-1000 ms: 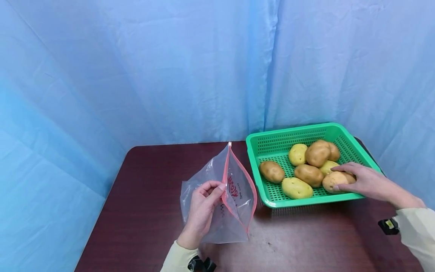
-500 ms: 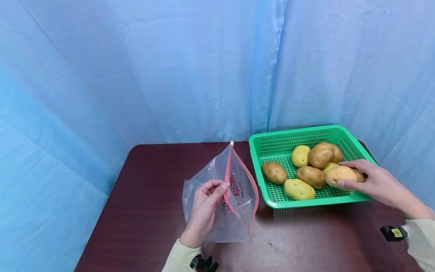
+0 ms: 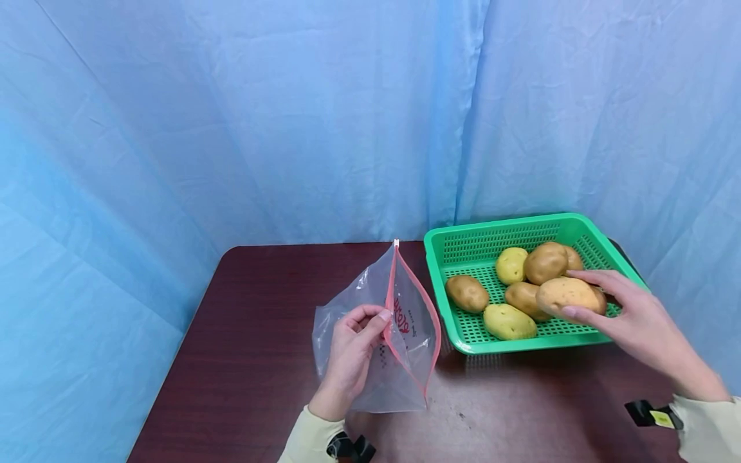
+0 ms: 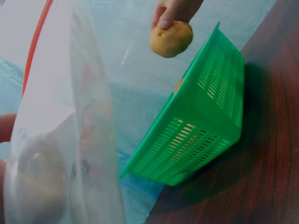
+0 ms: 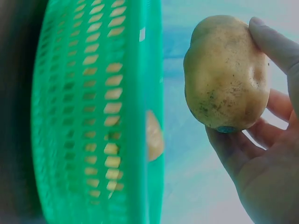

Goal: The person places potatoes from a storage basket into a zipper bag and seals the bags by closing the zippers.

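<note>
A clear zip bag (image 3: 370,379) with a pink-edged mouth stands agape on the table. My left hand (image 3: 350,350) pinches the near side of that mouth between thumb and fingers. In the left wrist view the bag's cloudy plastic (image 4: 93,154) fills the left side. Over the right part of a green basket (image 3: 521,347), my right hand (image 3: 642,321) holds a light brown potato (image 3: 567,294). The right wrist view has this potato (image 5: 226,74) gripped between thumb and fingers, raised above the basket rim (image 5: 140,140). Several brown and yellow potatoes (image 3: 509,321) lie in the basket.
The dark wooden table (image 3: 249,360) carries the bag and, at its right, the basket. Blue curtains (image 3: 289,128) hang behind the table and along both sides. Each wrist wears a black strap (image 3: 654,415) with a small device.
My right hand has gripped the potato, lifted it off the others and moved it slightly left. The left hand and the bag have stayed nearly still.
</note>
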